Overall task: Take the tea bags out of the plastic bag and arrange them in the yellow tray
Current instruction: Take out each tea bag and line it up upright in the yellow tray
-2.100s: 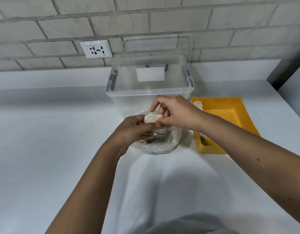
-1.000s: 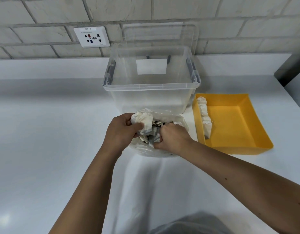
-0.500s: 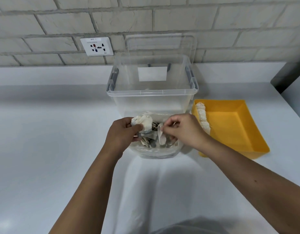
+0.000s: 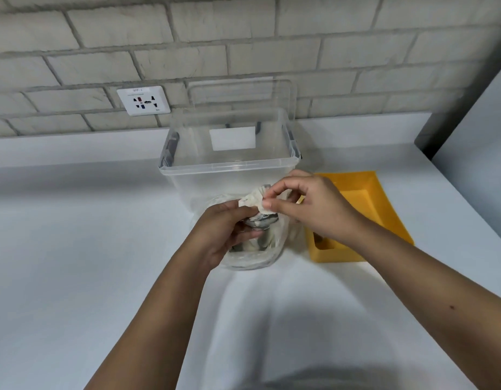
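Above one plastic bag point(image 4: 252, 258), right hand point(image 4: 314, 211) pinches one teabag point(image 4: 255, 200).

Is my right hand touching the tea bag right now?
Touching. Head view: the right hand pinches the tea bag between thumb and forefinger, above the plastic bag.

yellow tray point(image 4: 367, 204) partly behind right hand point(image 4: 314, 205)

Bare forearms point(image 4: 165, 299), grey garment point(image 4: 314, 382).
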A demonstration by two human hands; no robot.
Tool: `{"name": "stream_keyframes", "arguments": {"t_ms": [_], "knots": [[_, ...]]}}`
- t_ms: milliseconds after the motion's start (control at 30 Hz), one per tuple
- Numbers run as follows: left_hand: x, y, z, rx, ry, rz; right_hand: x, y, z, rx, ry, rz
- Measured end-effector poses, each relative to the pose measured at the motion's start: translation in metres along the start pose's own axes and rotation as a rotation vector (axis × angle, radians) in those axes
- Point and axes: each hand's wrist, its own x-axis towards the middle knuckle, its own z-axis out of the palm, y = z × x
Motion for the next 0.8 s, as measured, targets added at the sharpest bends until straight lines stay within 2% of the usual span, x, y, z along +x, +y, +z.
{"name": "stream_keyframes", "arguments": {"t_ms": [100,167,400,600,700,800], "knots": [[-0.001,0.001,0.004,-0.041,-0.022,-0.029,-0.008,0.002,-0.018,-0.015,-0.176,-0.054],[-0.002,0.001,0.008,-0.036,-0.03,-0.042,-0.012,0.006,-0.024,-0.006,-0.23,-0.086],[0.002,-0.006,0.026,0.085,-0.033,-0.005,-0.02,0.02,-0.036,0.006,-0.065,-0.163],[0.018,-0.013,0.038,0.193,0.073,0.082,-0.021,0.04,-0.057,0.1,0.145,-0.033],[0.024,-0.018,0.042,0.195,0.081,0.103,-0.024,0.059,-0.062,0.067,0.162,0.051],[0.027,-0.023,0.043,0.188,0.086,0.11,-0.027,0.078,-0.064,-0.025,0.073,0.159]]}}
